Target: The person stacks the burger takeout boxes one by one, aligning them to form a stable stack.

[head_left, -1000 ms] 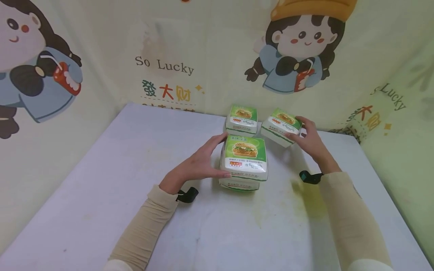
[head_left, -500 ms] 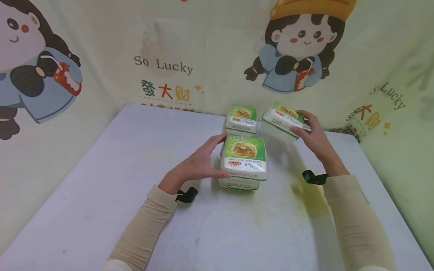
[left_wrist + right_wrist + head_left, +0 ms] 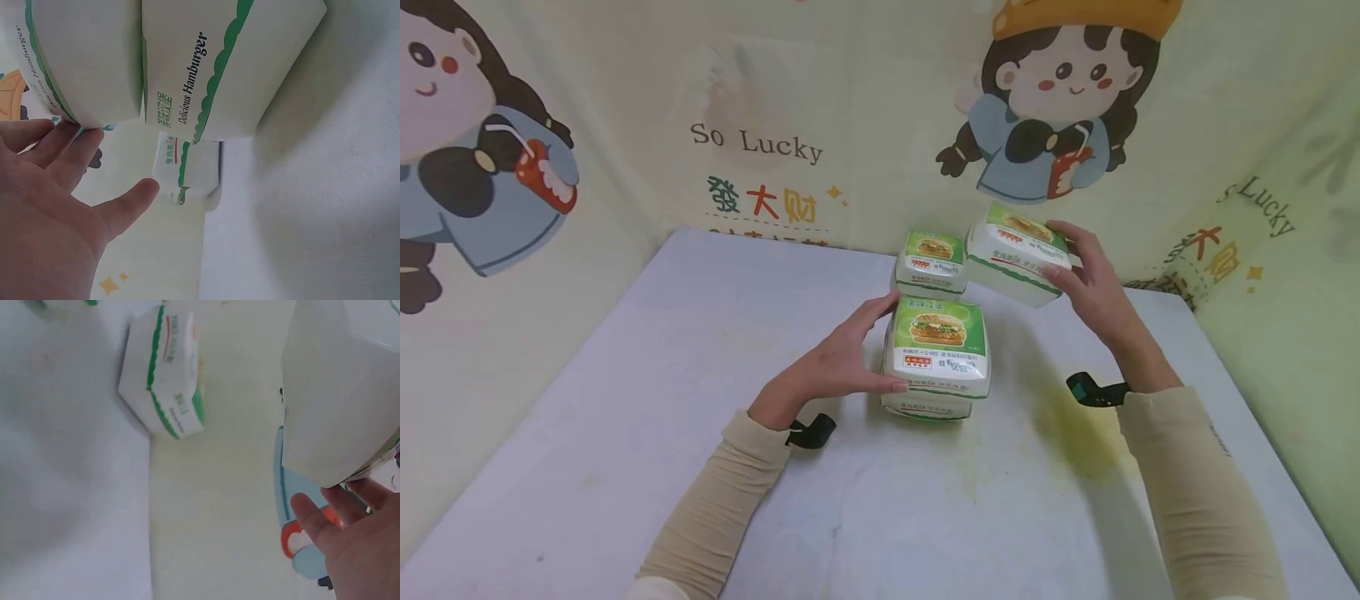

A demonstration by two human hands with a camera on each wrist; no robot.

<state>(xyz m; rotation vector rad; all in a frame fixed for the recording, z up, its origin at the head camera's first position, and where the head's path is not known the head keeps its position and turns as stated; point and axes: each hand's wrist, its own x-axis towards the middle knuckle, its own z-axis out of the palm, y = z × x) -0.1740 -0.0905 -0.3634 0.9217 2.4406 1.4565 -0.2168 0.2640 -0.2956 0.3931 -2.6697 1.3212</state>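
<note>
A pale cloth backdrop (image 3: 880,100) with cartoon prints is hanging behind a white tabletop (image 3: 760,517), where a stack of burger boxes (image 3: 936,371) is standing. In it, the upper box (image 3: 962,367) is sitting over the lower box (image 3: 928,408). The person's left grip (image 3: 838,358) is holding the upper box at its left side, the thumb lying in front. The rear box (image 3: 932,267) is standing just behind the stack. Behind the stack and to its right, the right grip (image 3: 1093,292) is clasping the raised box (image 3: 1018,258), which is tilting. Compared with one second ago, this box is hanging higher and more to the left; for the work, I judge, it is being carried, not yet being set down. Whether it is touching the rear box, I cannot surely tell.
</note>
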